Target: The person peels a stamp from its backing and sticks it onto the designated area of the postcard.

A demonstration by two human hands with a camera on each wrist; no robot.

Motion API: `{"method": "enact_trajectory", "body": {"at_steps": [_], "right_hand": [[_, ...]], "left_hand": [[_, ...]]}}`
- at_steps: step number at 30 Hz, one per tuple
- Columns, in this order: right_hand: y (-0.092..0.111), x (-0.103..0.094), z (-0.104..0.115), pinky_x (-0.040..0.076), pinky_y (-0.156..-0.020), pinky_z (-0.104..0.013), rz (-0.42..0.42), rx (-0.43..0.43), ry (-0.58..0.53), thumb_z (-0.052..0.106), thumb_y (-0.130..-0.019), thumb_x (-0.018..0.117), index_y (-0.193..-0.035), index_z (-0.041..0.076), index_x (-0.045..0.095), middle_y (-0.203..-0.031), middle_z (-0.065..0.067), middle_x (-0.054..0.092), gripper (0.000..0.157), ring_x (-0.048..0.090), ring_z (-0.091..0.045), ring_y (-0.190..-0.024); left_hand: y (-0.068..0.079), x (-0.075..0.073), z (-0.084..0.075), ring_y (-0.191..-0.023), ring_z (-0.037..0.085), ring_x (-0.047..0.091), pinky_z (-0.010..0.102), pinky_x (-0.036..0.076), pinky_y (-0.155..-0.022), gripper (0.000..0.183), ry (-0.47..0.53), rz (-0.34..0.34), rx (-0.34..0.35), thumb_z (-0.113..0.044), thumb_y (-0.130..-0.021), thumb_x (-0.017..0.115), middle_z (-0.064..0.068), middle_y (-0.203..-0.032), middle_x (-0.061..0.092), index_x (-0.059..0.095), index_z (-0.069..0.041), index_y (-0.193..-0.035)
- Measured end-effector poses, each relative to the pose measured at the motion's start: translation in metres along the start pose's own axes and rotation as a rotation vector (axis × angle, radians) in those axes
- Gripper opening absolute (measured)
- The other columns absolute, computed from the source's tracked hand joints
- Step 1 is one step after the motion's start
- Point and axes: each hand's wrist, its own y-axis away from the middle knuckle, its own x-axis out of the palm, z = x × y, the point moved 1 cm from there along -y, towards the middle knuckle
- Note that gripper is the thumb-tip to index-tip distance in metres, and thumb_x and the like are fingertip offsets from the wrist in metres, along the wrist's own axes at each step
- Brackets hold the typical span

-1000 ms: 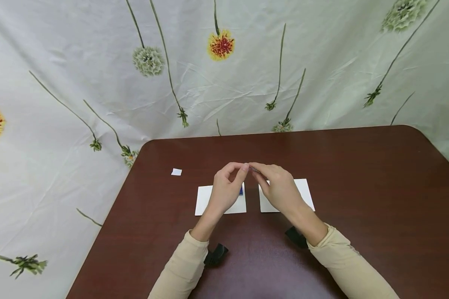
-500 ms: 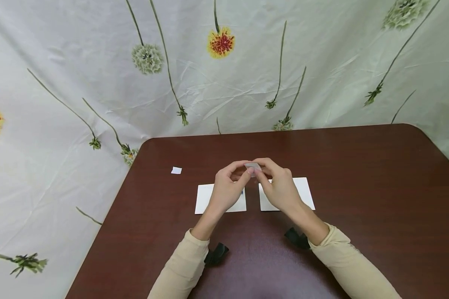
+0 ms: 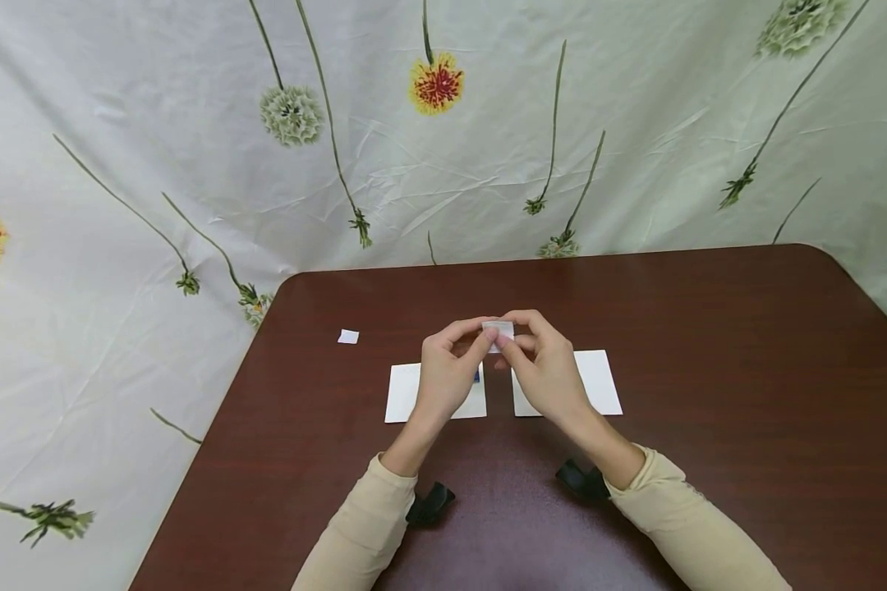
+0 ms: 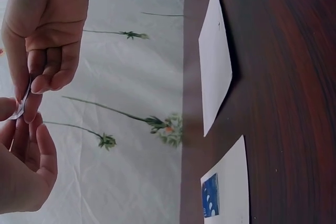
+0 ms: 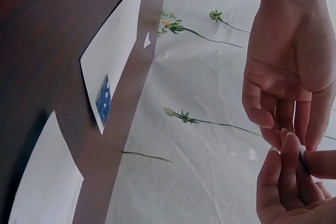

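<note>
Raised over the table, my left hand [image 3: 445, 379] and right hand [image 3: 556, 373] pinch a small white-backed stamp [image 3: 499, 326] between thumbs and fingertips. Its pale side faces the head view, and the left wrist view catches the thin stamp [image 4: 20, 109] almost edge-on. Beneath the left hand lies a white envelope [image 3: 402, 396] bearing a blue stamp [image 4: 211, 196] with pale shapes in one corner. A second white envelope [image 3: 599, 382] lies under the right hand; a row of small printed boxes shows along it in the right wrist view.
A small white paper scrap [image 3: 348, 336] lies on the dark red-brown table [image 3: 710, 369] at the back left. Black straps [image 3: 430, 505] hang at both wrists. A flower-printed white cloth [image 3: 488, 180] rises behind the table's far edge.
The stamp, seen nearly edge-on at first, has been tilted so its pale face shows fully. Both hands have shifted slightly, thumbs now over its near face; the envelopes lie still.
</note>
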Motion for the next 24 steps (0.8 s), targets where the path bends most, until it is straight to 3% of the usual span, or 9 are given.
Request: {"method": "enact_trajectory", "body": {"at_steps": [5, 9, 12, 16, 24], "right_hand": [[0.0004, -0.0005, -0.0009, 0.04, -0.05, -0.022, -0.042, -0.073, 0.085, 0.003, -0.091, 0.063, -0.107, 0.002, 0.061, -0.073, -0.006, 0.07, 0.015, 0.065, -0.015, -0.063], [0.0001, -0.001, -0.0003, 0.042, -0.053, -0.022, -0.085, -0.14, 0.161, 0.005, -0.09, 0.066, -0.101, 0.002, 0.065, -0.073, -0.003, 0.07, 0.011, 0.061, -0.014, -0.064], [-0.0004, -0.0014, 0.0002, 0.043, -0.053, -0.022, -0.106, -0.157, 0.177, 0.003, -0.088, 0.067, -0.099, 0.002, 0.066, -0.074, -0.004, 0.07, 0.011, 0.063, -0.014, -0.065], [-0.0013, -0.0024, 0.0004, 0.047, -0.057, -0.025, -0.137, -0.16, 0.188, -0.001, -0.087, 0.068, -0.098, 0.001, 0.066, -0.076, -0.006, 0.071, 0.012, 0.067, -0.016, -0.069], [-0.0015, -0.003, 0.0019, 0.049, -0.055, -0.031, -0.142, -0.198, 0.213, 0.0, -0.086, 0.068, -0.096, 0.0, 0.068, -0.074, -0.005, 0.069, 0.01, 0.065, -0.016, -0.066]], "left_hand": [[0.0, 0.0002, -0.0017, -0.082, 0.015, 0.065, 0.024, 0.053, -0.068, 0.019, 0.027, -0.001, -0.015, -0.001, -0.088, 0.066, 0.017, -0.1, 0.068, 0.068, 0.008, -0.105], [-0.0004, 0.0001, -0.0031, -0.069, 0.01, 0.063, 0.022, 0.052, -0.061, 0.018, 0.042, -0.007, -0.022, -0.001, -0.089, 0.066, 0.017, -0.095, 0.068, 0.069, 0.008, -0.105], [-0.0006, 0.0005, -0.0039, -0.059, 0.008, 0.06, 0.023, 0.051, -0.056, 0.02, 0.076, 0.01, -0.061, -0.001, -0.09, 0.065, 0.017, -0.092, 0.068, 0.068, 0.008, -0.107], [-0.0007, 0.0005, -0.0059, -0.062, 0.01, 0.064, 0.027, 0.055, -0.061, 0.023, 0.103, 0.021, -0.101, 0.002, -0.09, 0.064, 0.02, -0.095, 0.068, 0.065, 0.009, -0.111], [-0.0009, 0.0013, -0.0076, -0.064, 0.008, 0.063, 0.032, 0.056, -0.063, 0.021, 0.098, -0.031, -0.102, 0.004, -0.086, 0.066, 0.017, -0.089, 0.067, 0.066, 0.011, -0.107]]}}
